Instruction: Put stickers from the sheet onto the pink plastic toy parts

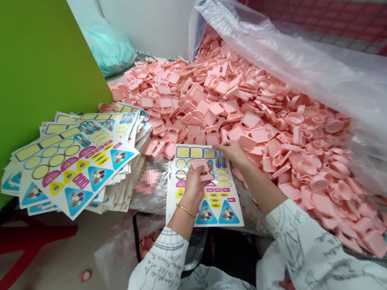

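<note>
A sheet of stickers (235,213) lies in front of me, printed with yellow panels, pink labels and blue triangles. Over its middle, my left hand (192,187) grips a small pink plastic piece (201,168) between thumb and fingers. My right hand (235,153) is at the sheet's upper right corner, its thumb and forefinger pinched at the edge of a yellow rectangular sticker (209,153). How far that sticker is lifted off the sheet is hard to see.
Left of me is a stack of similar sticker sheets (76,164). A large heap of pink plastic parts (209,100) spreads behind and to the right, beside a clear plastic bag (272,36). A green panel (23,81) stands at left, above a red stool (26,250).
</note>
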Motion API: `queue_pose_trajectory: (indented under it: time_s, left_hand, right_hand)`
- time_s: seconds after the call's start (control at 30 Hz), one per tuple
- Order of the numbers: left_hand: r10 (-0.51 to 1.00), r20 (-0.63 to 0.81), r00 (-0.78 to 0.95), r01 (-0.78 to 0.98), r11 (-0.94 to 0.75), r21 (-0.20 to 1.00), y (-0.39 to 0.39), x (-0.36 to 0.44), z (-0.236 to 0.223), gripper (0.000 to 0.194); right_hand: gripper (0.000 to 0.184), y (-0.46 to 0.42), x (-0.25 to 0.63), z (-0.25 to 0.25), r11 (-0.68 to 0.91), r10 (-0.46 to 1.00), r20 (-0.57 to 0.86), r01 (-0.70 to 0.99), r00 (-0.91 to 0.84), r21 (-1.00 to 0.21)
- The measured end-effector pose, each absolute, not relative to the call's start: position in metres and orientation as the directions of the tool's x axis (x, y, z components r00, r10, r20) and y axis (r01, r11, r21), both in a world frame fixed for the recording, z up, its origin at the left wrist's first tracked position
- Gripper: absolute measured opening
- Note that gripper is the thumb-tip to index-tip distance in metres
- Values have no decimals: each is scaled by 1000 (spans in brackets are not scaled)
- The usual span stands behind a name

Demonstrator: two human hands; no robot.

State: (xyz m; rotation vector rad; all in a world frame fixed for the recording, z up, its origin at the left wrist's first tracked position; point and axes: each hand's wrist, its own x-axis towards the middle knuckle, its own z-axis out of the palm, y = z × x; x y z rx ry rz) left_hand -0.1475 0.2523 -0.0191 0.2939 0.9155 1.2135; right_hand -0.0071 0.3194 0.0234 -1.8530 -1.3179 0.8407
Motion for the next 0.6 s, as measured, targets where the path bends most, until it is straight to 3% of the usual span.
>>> queue_pose_trajectory:
  time_s: [0.13, 0.27, 0.4, 0.6]
  left_hand:
    - [903, -422, 88, -677, 365, 639, 252, -149, -17, 27]
    - [903, -400, 156, -716, 382, 584, 245, -152, -6, 23]
    - [902, -367, 226, -772, 396, 497, 228, -152, 14, 42]
    - [913, -339, 225, -790, 375, 486, 209, -150, 30, 53]
  right_hand:
    - [40, 312, -6, 48, -143, 965, -92, 196, 247, -970]
    - [39, 268, -7, 57, -43, 980, 28, 346, 198, -937]
    - [38, 220, -10, 50, -86, 970, 46, 516, 238, -852]
    - [34, 197, -17, 44, -138, 967, -1, 520, 254, -843]
